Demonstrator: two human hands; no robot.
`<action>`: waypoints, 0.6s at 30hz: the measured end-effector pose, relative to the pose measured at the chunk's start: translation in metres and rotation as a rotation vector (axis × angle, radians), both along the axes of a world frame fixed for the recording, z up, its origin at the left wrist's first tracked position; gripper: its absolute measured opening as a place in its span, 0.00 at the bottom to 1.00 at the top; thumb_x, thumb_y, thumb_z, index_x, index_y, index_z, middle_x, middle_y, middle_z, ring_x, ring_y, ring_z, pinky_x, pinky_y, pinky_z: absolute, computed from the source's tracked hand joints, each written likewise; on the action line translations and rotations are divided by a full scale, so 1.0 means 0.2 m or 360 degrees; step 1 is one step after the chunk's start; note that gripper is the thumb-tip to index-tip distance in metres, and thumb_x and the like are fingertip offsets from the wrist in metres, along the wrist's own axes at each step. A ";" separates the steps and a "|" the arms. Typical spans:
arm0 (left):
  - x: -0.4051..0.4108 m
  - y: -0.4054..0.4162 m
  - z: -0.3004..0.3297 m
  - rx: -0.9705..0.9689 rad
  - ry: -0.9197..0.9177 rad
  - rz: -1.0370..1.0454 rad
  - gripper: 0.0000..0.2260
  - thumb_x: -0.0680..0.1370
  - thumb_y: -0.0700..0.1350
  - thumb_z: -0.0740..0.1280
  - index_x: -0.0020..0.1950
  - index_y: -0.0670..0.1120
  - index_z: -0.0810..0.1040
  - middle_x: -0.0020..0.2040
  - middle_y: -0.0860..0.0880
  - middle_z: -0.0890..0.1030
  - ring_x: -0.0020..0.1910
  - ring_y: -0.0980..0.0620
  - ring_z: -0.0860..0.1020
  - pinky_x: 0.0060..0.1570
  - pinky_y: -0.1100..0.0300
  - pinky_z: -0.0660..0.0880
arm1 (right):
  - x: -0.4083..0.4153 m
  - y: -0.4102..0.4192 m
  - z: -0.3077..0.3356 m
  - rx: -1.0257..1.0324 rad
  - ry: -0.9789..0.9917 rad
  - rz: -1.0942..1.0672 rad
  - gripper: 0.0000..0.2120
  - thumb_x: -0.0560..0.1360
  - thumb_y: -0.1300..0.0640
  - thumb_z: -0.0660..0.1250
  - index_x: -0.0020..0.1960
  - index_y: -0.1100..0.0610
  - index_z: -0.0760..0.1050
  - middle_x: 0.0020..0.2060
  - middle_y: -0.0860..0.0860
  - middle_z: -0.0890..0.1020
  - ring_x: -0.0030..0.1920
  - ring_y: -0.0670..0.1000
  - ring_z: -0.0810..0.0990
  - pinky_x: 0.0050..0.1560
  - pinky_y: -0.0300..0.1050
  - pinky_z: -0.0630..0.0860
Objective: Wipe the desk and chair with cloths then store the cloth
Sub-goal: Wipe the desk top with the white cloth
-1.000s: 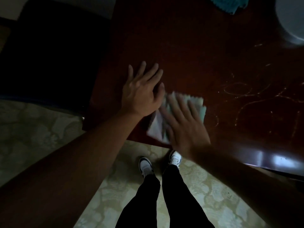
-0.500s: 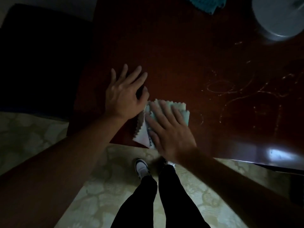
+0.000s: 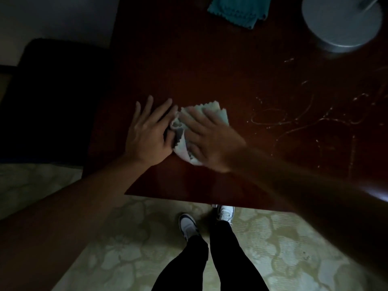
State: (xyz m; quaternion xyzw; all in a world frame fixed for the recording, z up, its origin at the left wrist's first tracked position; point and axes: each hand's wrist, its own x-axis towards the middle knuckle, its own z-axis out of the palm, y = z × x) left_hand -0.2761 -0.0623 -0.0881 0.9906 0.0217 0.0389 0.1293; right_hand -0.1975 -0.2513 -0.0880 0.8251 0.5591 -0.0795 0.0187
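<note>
I see my right hand [image 3: 210,139] pressed flat on the pale cloth [image 3: 218,114], fingers straight and slightly spread, near the desk's [image 3: 210,66] front edge. My left hand [image 3: 149,133] lies flat on the wood at the cloth's nine o'clock, fingers apart, touching its bunched edge. A teal cloth [image 3: 237,11] sits at twelve o'clock, a grey round base [image 3: 340,22] at one o'clock, a dark chair [image 3: 54,97] at nine.

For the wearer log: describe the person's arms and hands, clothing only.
Both forearms are bare; no sleeves, watch, rings or gloves show on the left hand or the right hand. The light is dim and the right hand is slightly blurred, so small items could be missed.
</note>
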 end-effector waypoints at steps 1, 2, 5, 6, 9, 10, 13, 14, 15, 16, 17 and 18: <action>0.02 -0.02 0.01 -0.0015 -0.0009 0.0010 0.24 0.77 0.49 0.58 0.73 0.44 0.70 0.73 0.43 0.70 0.74 0.36 0.63 0.71 0.34 0.57 | 0.14 0.00 -0.01 -0.0046 -0.0051 -0.0007 0.29 0.81 0.45 0.40 0.79 0.55 0.53 0.79 0.58 0.51 0.79 0.59 0.46 0.77 0.62 0.48; 0.04 -0.05 0.02 -0.0030 -0.0034 0.0055 0.25 0.77 0.48 0.60 0.74 0.44 0.69 0.73 0.42 0.69 0.74 0.38 0.63 0.72 0.36 0.56 | 0.29 0.02 0.00 -0.0104 -0.0083 -0.0133 0.30 0.80 0.45 0.38 0.79 0.55 0.48 0.79 0.58 0.50 0.79 0.59 0.46 0.76 0.62 0.47; 0.06 -0.15 0.04 -0.0098 -0.0122 0.0284 0.25 0.77 0.46 0.62 0.74 0.44 0.67 0.73 0.43 0.69 0.74 0.43 0.64 0.73 0.40 0.57 | 0.57 0.07 0.01 0.0030 -0.0036 -0.0784 0.29 0.82 0.45 0.39 0.80 0.55 0.46 0.79 0.58 0.49 0.79 0.60 0.46 0.76 0.62 0.48; 0.05 -0.16 0.04 -0.0127 -0.0127 0.0358 0.25 0.77 0.46 0.62 0.75 0.44 0.66 0.74 0.44 0.68 0.74 0.44 0.64 0.73 0.40 0.57 | 0.52 0.11 0.01 0.0074 -0.0047 -0.0812 0.28 0.83 0.45 0.42 0.80 0.55 0.48 0.79 0.58 0.50 0.79 0.61 0.47 0.76 0.62 0.48; -0.02 -0.08 0.03 -0.0214 -0.0101 0.0608 0.27 0.75 0.47 0.60 0.75 0.46 0.66 0.75 0.46 0.67 0.75 0.46 0.63 0.73 0.41 0.55 | 0.14 0.20 -0.01 0.0109 -0.0002 -0.0204 0.32 0.79 0.43 0.44 0.79 0.56 0.53 0.78 0.61 0.57 0.77 0.64 0.53 0.73 0.69 0.53; -0.07 -0.05 0.02 -0.0213 -0.0095 0.0669 0.27 0.75 0.47 0.59 0.75 0.45 0.66 0.75 0.46 0.67 0.75 0.46 0.63 0.73 0.41 0.55 | -0.01 0.18 -0.02 0.0134 0.0073 -0.0019 0.32 0.79 0.42 0.43 0.79 0.55 0.54 0.78 0.60 0.57 0.78 0.62 0.53 0.73 0.67 0.53; -0.12 -0.01 -0.01 -0.0128 -0.0168 0.0788 0.26 0.76 0.47 0.57 0.73 0.41 0.69 0.72 0.43 0.70 0.74 0.43 0.65 0.73 0.39 0.56 | 0.09 0.20 -0.02 0.0056 0.0103 0.0235 0.29 0.80 0.44 0.40 0.79 0.50 0.53 0.79 0.55 0.53 0.79 0.58 0.48 0.77 0.61 0.47; -0.13 0.00 -0.02 -0.0060 -0.0184 0.0797 0.24 0.76 0.47 0.58 0.71 0.40 0.71 0.71 0.42 0.72 0.73 0.42 0.66 0.72 0.39 0.56 | 0.20 0.26 -0.03 0.0039 0.0060 0.0202 0.29 0.80 0.45 0.40 0.79 0.51 0.51 0.79 0.55 0.52 0.79 0.58 0.47 0.76 0.61 0.46; -0.13 0.00 -0.02 0.0000 -0.0195 0.0781 0.23 0.77 0.46 0.59 0.69 0.38 0.73 0.69 0.42 0.74 0.73 0.41 0.66 0.72 0.39 0.56 | 0.33 0.32 -0.03 0.0017 0.0010 0.0057 0.28 0.81 0.46 0.40 0.80 0.51 0.50 0.79 0.56 0.52 0.79 0.58 0.47 0.76 0.61 0.47; -0.12 0.01 -0.02 0.0056 -0.0209 0.0755 0.22 0.77 0.45 0.60 0.68 0.37 0.75 0.67 0.41 0.76 0.73 0.41 0.67 0.72 0.39 0.55 | 0.44 0.37 -0.03 0.0041 -0.0016 -0.0158 0.28 0.82 0.47 0.41 0.80 0.52 0.49 0.79 0.56 0.52 0.79 0.59 0.48 0.76 0.61 0.47; -0.11 0.02 -0.01 0.0094 -0.0211 0.0723 0.21 0.76 0.44 0.61 0.66 0.36 0.75 0.65 0.41 0.78 0.73 0.40 0.67 0.73 0.38 0.54 | 0.51 0.43 -0.03 0.0112 -0.0015 -0.0357 0.27 0.83 0.46 0.42 0.80 0.53 0.50 0.79 0.57 0.52 0.79 0.59 0.48 0.76 0.60 0.48; -0.09 0.03 0.00 0.0101 -0.0199 0.0685 0.20 0.76 0.43 0.61 0.65 0.34 0.75 0.63 0.40 0.79 0.72 0.39 0.67 0.73 0.38 0.54 | 0.50 0.47 -0.04 0.0165 -0.0014 -0.0441 0.27 0.83 0.46 0.42 0.80 0.54 0.51 0.79 0.57 0.53 0.79 0.59 0.48 0.75 0.61 0.48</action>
